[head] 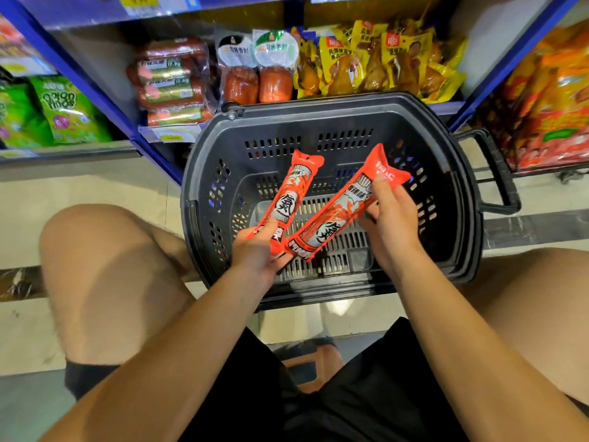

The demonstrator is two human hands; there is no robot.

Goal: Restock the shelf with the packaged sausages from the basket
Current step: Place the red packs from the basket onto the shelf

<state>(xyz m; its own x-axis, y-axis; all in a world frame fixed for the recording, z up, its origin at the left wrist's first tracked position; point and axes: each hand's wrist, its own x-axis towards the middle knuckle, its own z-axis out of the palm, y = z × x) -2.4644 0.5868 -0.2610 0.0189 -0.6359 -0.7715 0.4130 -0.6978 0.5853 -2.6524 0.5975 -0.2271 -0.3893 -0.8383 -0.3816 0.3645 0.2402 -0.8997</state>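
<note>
Nearest the camera, the person's black shorts (366, 393) and two bare knees frame the view, with both forearms reaching forward over a black plastic basket (452, 173) that sits on the pale floor.

The left hand (258, 250) grips the lower end of one red sausage pack (288, 199), thumb laid across the front of the wrapper and fingers curled behind it; the pack slants up and a little to the right above the basket floor. The right hand (392, 215) holds a second red sausage pack (342, 207) near its upper end, thumb on the printed face and fingers wrapped underneath. This pack tilts more steeply to the right, and its lower end lies just beside the left hand's pack, close to touching it. Both packs hang over the basket's slotted bottom.

Beyond the basket stands the blue-edged shelf (446, 106). On it, from left to right, lie stacked dark red sausages (170, 81) in clear wrap, two round-topped meat packs (258, 68), and a cluster of yellow chicken packs (376, 59). Further left, green snack bags (63, 110) fill a neighbouring bay; to the far right sit orange and red packets (554, 106).
</note>
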